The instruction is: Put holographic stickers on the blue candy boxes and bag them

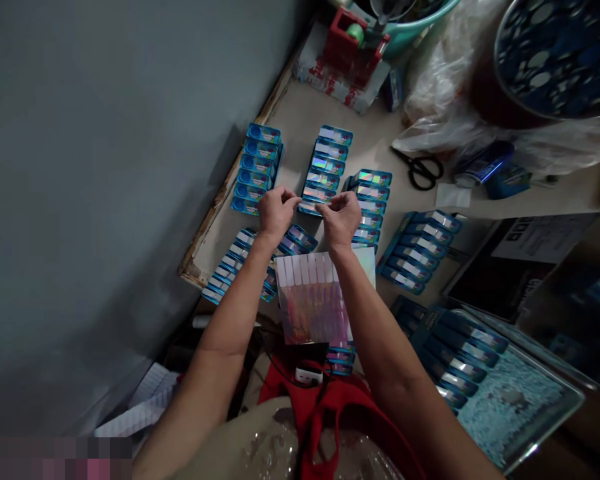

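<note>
Both of my hands are at the near end of the middle row of small blue boxes (325, 165). My left hand (277, 213) pinches at the left end of a narrow silvery sticker strip (310, 207). At its right end, my right hand (342, 217) has thumb and finger closed. The strip lies over the nearest box of that row. Under my forearms is a sticker sheet (310, 300) with pale strips above and shiny orange-purple ones below. To the left stands a row of blue boxes (255, 167) with round blue ends and no strips.
More blue boxes with strips (420, 250) stand right and near left. Black scissors (423, 169), a blue can (484, 165) and a red tape dispenser (347, 50) lie farther back. A glittery tray (520, 407) is at lower right. The wall (130, 167) borders the table's left edge.
</note>
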Demonstrator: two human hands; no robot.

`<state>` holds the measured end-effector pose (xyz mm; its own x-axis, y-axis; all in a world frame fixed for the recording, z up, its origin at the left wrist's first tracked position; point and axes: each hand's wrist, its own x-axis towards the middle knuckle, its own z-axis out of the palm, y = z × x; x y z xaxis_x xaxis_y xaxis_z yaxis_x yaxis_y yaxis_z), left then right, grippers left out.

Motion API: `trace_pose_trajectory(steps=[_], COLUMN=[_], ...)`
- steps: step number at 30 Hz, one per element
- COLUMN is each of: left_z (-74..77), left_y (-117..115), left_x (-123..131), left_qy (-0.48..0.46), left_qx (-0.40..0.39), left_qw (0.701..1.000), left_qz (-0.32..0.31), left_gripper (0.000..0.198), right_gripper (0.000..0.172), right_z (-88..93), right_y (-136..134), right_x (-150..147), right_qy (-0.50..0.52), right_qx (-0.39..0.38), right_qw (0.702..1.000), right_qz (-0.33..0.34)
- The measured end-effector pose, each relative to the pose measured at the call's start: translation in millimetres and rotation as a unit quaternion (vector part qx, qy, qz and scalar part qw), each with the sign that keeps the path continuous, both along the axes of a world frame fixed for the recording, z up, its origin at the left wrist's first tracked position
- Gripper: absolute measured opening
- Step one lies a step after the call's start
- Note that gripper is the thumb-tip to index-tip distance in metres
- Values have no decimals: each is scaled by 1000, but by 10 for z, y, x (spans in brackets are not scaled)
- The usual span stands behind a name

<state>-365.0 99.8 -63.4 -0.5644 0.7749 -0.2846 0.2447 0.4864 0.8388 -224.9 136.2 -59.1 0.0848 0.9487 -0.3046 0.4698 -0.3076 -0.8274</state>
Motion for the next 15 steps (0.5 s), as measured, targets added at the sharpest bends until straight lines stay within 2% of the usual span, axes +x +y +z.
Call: trace_pose_trajectory(steps=[5, 9, 12, 15], left_z=[-123, -200, -242, -316], left_y=[53, 48, 34, 47], left_x=[-26, 14, 65, 110], left_qy=[-16, -117, -268, -349], left_qx=[-16, -22, -38, -48], left_qw=[1000, 992, 957, 917], left_qz=[-5, 37, 110, 188], left_gripper=[17, 15, 14, 29], right_gripper=[25, 27, 32, 33], right_z=[-7, 3, -1, -42], right_y=[62, 86, 89, 99], right_x=[-52, -67, -60, -13], right_qy=[-50, -103, -135, -156], right_qx=[-12, -20, -20, -9], right_qw=[998, 993, 988, 984], right_qz=[27, 58, 77, 82])
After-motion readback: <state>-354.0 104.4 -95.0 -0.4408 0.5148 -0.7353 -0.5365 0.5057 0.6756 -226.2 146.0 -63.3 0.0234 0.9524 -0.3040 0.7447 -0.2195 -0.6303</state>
